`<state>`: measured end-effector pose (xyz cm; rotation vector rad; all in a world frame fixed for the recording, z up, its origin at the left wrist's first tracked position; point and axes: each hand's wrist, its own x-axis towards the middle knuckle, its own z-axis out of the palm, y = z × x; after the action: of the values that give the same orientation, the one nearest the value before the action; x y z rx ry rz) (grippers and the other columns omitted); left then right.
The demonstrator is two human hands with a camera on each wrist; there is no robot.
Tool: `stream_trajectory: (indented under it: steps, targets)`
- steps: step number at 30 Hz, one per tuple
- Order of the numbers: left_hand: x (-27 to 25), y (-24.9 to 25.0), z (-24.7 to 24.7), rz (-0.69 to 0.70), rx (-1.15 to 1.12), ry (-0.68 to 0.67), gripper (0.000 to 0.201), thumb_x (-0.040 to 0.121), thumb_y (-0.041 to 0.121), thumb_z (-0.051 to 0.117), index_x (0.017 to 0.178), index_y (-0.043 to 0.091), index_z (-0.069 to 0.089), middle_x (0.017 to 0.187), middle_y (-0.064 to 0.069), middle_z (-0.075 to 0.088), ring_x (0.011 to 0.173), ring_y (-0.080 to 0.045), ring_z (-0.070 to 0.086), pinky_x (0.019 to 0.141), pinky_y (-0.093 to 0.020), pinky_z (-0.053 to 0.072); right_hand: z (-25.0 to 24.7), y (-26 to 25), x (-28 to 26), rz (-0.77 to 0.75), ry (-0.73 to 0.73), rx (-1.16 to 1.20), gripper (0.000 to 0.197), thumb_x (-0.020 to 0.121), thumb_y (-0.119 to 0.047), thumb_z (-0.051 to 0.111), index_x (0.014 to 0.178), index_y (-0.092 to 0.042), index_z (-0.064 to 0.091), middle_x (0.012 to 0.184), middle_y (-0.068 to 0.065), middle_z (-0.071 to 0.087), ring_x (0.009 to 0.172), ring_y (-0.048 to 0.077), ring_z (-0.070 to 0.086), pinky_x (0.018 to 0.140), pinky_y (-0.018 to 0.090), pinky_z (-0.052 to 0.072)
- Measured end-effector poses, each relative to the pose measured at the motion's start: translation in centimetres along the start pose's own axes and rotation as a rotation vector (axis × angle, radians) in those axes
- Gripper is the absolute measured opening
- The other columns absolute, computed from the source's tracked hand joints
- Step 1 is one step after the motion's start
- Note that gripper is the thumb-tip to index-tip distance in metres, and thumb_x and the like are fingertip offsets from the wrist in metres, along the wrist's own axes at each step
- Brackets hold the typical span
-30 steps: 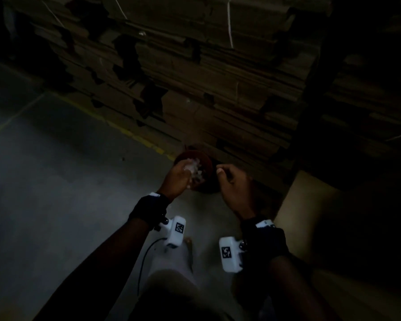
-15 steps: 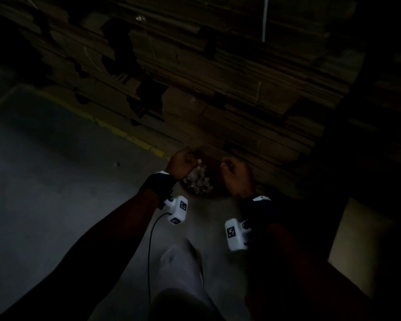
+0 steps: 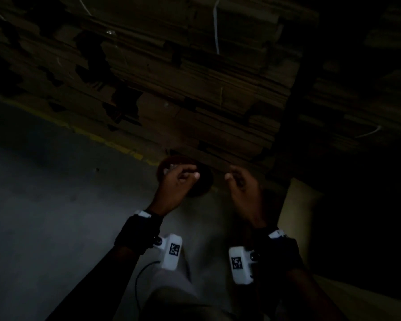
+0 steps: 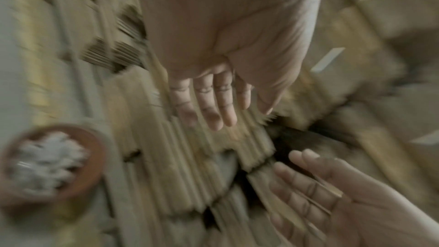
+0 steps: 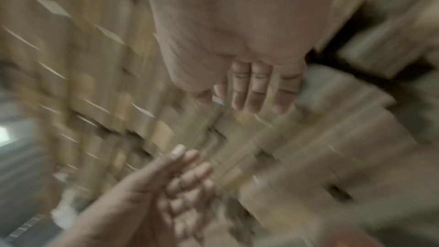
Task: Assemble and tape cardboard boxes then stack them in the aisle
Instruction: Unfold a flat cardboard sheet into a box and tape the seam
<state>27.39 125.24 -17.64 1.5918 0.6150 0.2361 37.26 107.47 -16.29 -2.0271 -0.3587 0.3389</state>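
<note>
Flattened cardboard boxes [image 3: 195, 89] lie piled in tall bundles along the wall, also seen blurred in both wrist views [image 4: 190, 157]. My left hand [image 3: 185, 174] hovers over a round reddish-brown bowl [image 3: 202, 188] on the floor at the foot of the pile. In the left wrist view its fingers [image 4: 213, 108] are straight and hold nothing. My right hand [image 3: 235, 179] is a hand's width to the right, fingers [image 5: 256, 91] extended and empty. The bowl [image 4: 90, 157] holds white crumpled bits [image 4: 47, 159].
The scene is very dark. A pale flat cardboard sheet [image 3: 296, 205] lies on the floor at my right. A yellow line [image 3: 116, 144] runs along the base of the pile, with grey concrete floor [image 3: 44, 205] to the left. White straps [image 3: 215, 26] bind the bundles.
My left hand has come out of the bowl's white bits. Both hands have risen a little, moved apart and spread their fingers. The head view has shifted.
</note>
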Motion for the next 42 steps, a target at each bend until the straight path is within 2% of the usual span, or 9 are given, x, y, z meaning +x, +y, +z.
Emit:
stream_trajectory:
  steps: [3, 7, 12, 16, 23, 27, 34, 37, 42]
  targets:
    - [-4.3, 2.4, 3.8, 0.072, 0.002, -0.033, 0.018, 0.094, 0.012, 0.069, 0.110, 0.021, 0.068, 0.098, -0.003, 0.072, 0.088, -0.006, 0.069, 0.079, -0.023, 0.056, -5.7, -1.0, -4.4, -0.083, 0.102, 0.031, 0.027, 0.096, -0.020, 0.068, 0.120, -0.032, 0.064, 0.106, -0.018, 0.069, 0.102, 0.000, 0.067, 0.092, 0.034, 0.057]
    - [-10.5, 6.8, 10.0, 0.191, 0.024, -0.071, 0.019, 0.095, 0.012, 0.068, 0.112, 0.017, 0.069, 0.101, 0.008, 0.071, 0.091, 0.004, 0.066, 0.078, -0.013, 0.051, -13.9, -2.7, -11.0, -0.228, 0.219, -0.017, 0.030, 0.094, -0.041, 0.063, 0.123, -0.035, 0.062, 0.114, -0.018, 0.069, 0.102, -0.001, 0.067, 0.083, 0.028, 0.057]
    - [-18.2, 10.8, 18.7, 0.414, 0.139, -0.108, 0.028, 0.094, 0.039, 0.066, 0.115, 0.021, 0.070, 0.105, 0.013, 0.072, 0.098, -0.005, 0.068, 0.081, -0.020, 0.054, -24.7, -1.8, -19.6, -0.406, 0.304, -0.231, 0.038, 0.097, -0.038, 0.057, 0.126, -0.014, 0.066, 0.119, -0.003, 0.067, 0.110, 0.012, 0.063, 0.090, 0.026, 0.051]
    - [-22.8, 12.3, 25.9, 0.531, 0.221, -0.167, 0.024, 0.093, 0.036, 0.066, 0.115, 0.025, 0.070, 0.107, 0.014, 0.071, 0.101, -0.008, 0.067, 0.083, -0.026, 0.054, -30.5, 2.9, -23.8, -0.468, 0.423, -0.316, 0.031, 0.097, -0.030, 0.059, 0.117, -0.009, 0.069, 0.113, 0.003, 0.069, 0.107, 0.018, 0.062, 0.096, 0.020, 0.043]
    - [-25.5, 13.2, 30.8, 0.542, 0.292, -0.139, 0.026, 0.091, 0.047, 0.060, 0.112, 0.032, 0.068, 0.108, 0.015, 0.071, 0.102, -0.007, 0.066, 0.082, -0.033, 0.055, -29.9, 7.2, -23.9, -0.520, 0.415, -0.125, 0.027, 0.100, -0.023, 0.056, 0.116, -0.006, 0.071, 0.115, 0.005, 0.070, 0.108, 0.024, 0.064, 0.097, 0.032, 0.047]
    - [-25.7, 13.0, 29.3, 0.531, 0.340, -0.099, 0.033, 0.093, 0.045, 0.061, 0.115, 0.024, 0.071, 0.109, 0.013, 0.072, 0.101, -0.008, 0.068, 0.082, -0.041, 0.057, -29.0, 6.8, -23.0, -0.503, 0.493, -0.041, 0.021, 0.096, -0.017, 0.062, 0.113, -0.009, 0.071, 0.109, 0.003, 0.071, 0.102, 0.020, 0.062, 0.091, 0.021, 0.043]
    - [-24.4, 13.5, 26.0, 0.562, 0.427, -0.083, 0.018, 0.096, 0.021, 0.068, 0.113, 0.017, 0.073, 0.099, 0.017, 0.069, 0.089, 0.013, 0.063, 0.070, -0.003, 0.043, -25.3, 4.6, -22.5, -0.446, 0.613, 0.027, 0.028, 0.096, -0.024, 0.058, 0.114, -0.006, 0.070, 0.107, 0.006, 0.071, 0.100, 0.019, 0.064, 0.084, 0.029, 0.052]
    - [-23.2, 13.2, 23.8, 0.542, 0.389, -0.127, 0.016, 0.097, 0.025, 0.066, 0.113, 0.027, 0.069, 0.104, 0.015, 0.071, 0.093, 0.003, 0.067, 0.073, -0.012, 0.050, -22.9, 3.2, -22.2, -0.396, 0.655, 0.104, 0.029, 0.096, -0.027, 0.057, 0.114, -0.008, 0.070, 0.104, 0.003, 0.070, 0.098, 0.017, 0.063, 0.079, 0.036, 0.056]
    - [-21.5, 12.1, 18.2, 0.571, 0.380, -0.165, 0.024, 0.097, 0.036, 0.062, 0.115, 0.023, 0.069, 0.110, 0.011, 0.071, 0.101, -0.002, 0.067, 0.084, -0.021, 0.053, -17.0, -0.3, -21.7, -0.285, 0.669, 0.228, 0.031, 0.098, -0.035, 0.056, 0.120, -0.016, 0.068, 0.110, 0.000, 0.070, 0.101, 0.015, 0.065, 0.082, 0.043, 0.057]
